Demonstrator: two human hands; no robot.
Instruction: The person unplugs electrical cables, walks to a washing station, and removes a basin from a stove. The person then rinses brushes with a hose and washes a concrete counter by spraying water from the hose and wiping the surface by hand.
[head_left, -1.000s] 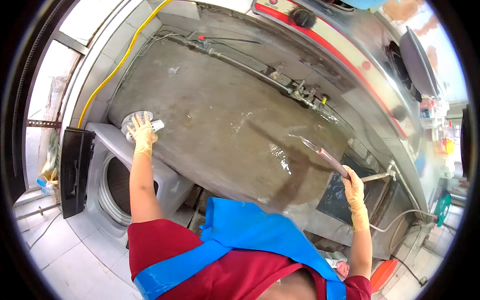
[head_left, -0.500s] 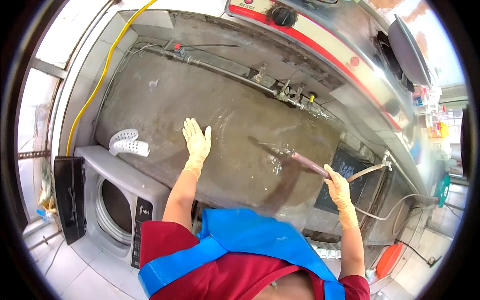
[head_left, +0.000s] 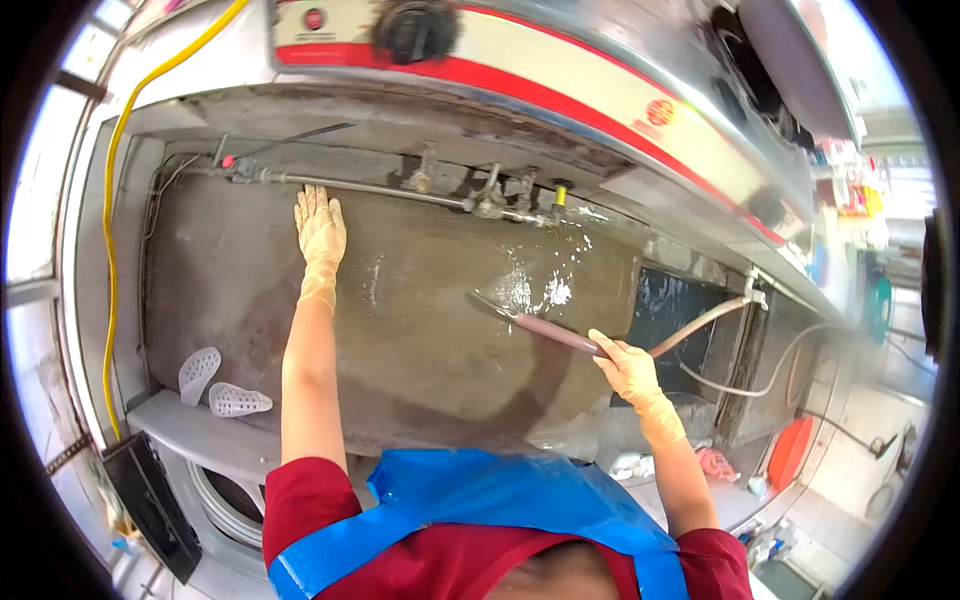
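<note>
My right hand [head_left: 630, 368], in a thin pale yellow glove, is closed around a pinkish-brown hose [head_left: 560, 333]. Water runs from the hose's end onto a wet grey concrete slab [head_left: 400, 340]. At the slab's far side my gloved left hand [head_left: 322, 232] is stretched out flat, fingers extended, near a metal pipe [head_left: 380, 188]; whether it touches the slab or the pipe I cannot tell. Two white perforated insole-shaped pieces [head_left: 240, 400] lie at the slab's near left. The hose's other end runs to a tap [head_left: 756, 288] at the right.
Several valves [head_left: 488, 200] sit along the pipe. A stove front [head_left: 560, 70] with red trim overhangs the far side. A dark recessed basin [head_left: 670, 305] lies right, a washing machine [head_left: 215, 505] near left. A yellow hose [head_left: 110, 250] runs down the left edge.
My left hand has reached farther away, up to the pipe. The hose and its water have shifted slightly left. The view has moved closer to the stove, and a whitish scrap has gone from sight.
</note>
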